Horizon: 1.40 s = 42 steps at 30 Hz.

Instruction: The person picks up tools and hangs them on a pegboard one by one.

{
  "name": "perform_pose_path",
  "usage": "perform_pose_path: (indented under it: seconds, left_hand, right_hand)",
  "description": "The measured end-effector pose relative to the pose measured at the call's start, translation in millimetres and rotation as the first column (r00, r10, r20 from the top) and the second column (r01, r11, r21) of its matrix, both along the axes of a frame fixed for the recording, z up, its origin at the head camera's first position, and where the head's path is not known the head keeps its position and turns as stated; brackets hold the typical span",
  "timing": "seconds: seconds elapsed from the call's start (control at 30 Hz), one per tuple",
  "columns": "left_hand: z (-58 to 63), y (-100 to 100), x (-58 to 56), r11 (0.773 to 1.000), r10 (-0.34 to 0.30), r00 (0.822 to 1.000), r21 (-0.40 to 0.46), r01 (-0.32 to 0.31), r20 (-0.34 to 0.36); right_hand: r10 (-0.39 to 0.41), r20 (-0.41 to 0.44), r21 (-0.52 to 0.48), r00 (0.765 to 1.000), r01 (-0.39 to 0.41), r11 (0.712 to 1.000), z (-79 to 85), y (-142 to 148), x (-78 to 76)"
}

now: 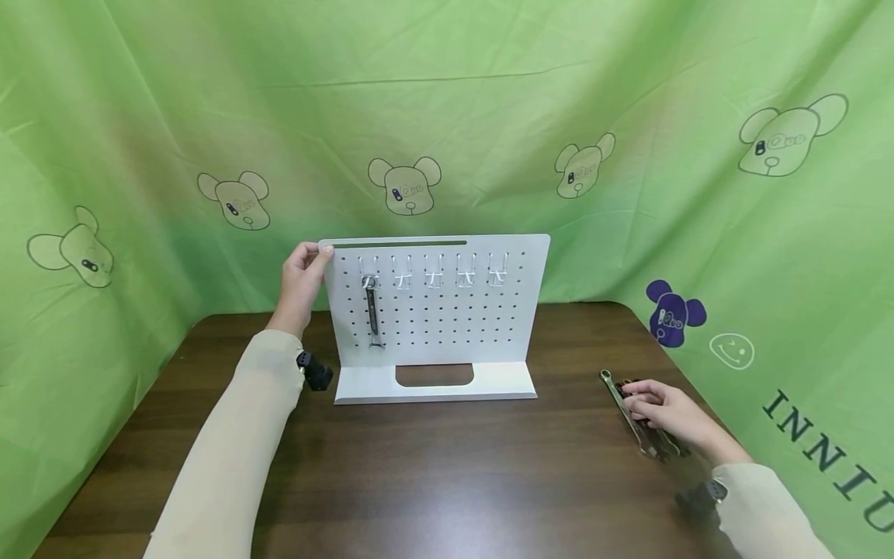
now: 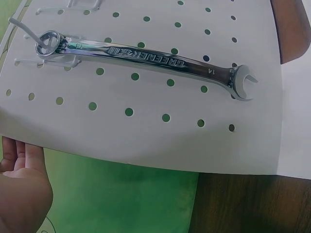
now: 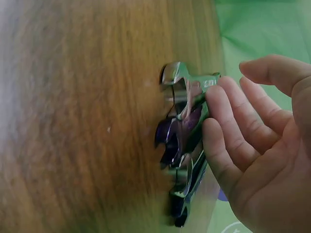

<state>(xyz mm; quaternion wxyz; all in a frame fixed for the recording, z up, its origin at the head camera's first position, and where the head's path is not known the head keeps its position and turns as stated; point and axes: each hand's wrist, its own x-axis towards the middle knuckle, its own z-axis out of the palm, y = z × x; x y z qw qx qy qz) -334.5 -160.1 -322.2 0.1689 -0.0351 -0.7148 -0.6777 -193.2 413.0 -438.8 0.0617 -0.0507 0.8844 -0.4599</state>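
A white pegboard (image 1: 454,330) stands upright on its base, with a combination wrench (image 2: 146,58) hanging by its ring end from the leftmost hook. My left hand (image 1: 300,283) holds the board's top left corner, thumb on the front face and fingers behind the edge. At the right of the table lies a bunch of combination wrenches (image 1: 632,419), partly covered by my right hand (image 1: 673,415). In the right wrist view the fingers (image 3: 233,131) reach to the wrenches' side, the thumb stands apart, and nothing is gripped.
Several clear hooks (image 1: 464,276) line the board's upper part, right of the hung wrench. The brown wooden table (image 1: 447,481) stretches in front of the board. A green printed curtain (image 1: 489,116) hangs behind and along the sides.
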Motion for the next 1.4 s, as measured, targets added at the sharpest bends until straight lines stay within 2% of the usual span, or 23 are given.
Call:
perform_pose_path:
  seconds: [0.2,0.43,0.77,0.93,1.27,1.4]
  left_hand:
    - [1.8,0.7,0.8,1.000,-0.008,1.000,0.009,0.008,0.002]
    - [2.7,1.2,0.9,1.000,-0.013,1.000,0.017,0.013,0.013]
    - [-0.3,1.2,0.8,1.000,-0.011,1.000,0.005,0.011,0.007]
    - [-1.3,0.9,0.1,1.000,-0.012,1.000,0.003,0.012,0.005]
    - [-2.0,0.1,-0.1,1.000,-0.006,1.000,0.013,0.006,-0.013]
    - [-1.2,0.4,0.3,1.000,-0.002,1.000,0.020,0.002,-0.011]
  right_hand:
    - [-0.023,-0.001,0.104,1.000,0.023,0.994,0.9,4.8,0.1]
    - [-0.051,0.025,0.085,0.998,0.048,0.995,0.8,1.7,1.4]
    - [-0.066,-0.035,0.244,0.997,0.072,0.967,-6.7,-0.5,-5.0]
    - [-0.065,-0.045,0.274,0.997,0.074,0.959,-7.8,-1.5,-6.6]
    - [-0.091,-0.008,0.328,0.996,0.088,0.940,-8.0,-1.6,-11.9]
    - [-0.088,0.025,0.327,0.996,0.075,0.942,-4.6,-3.7,-12.5]
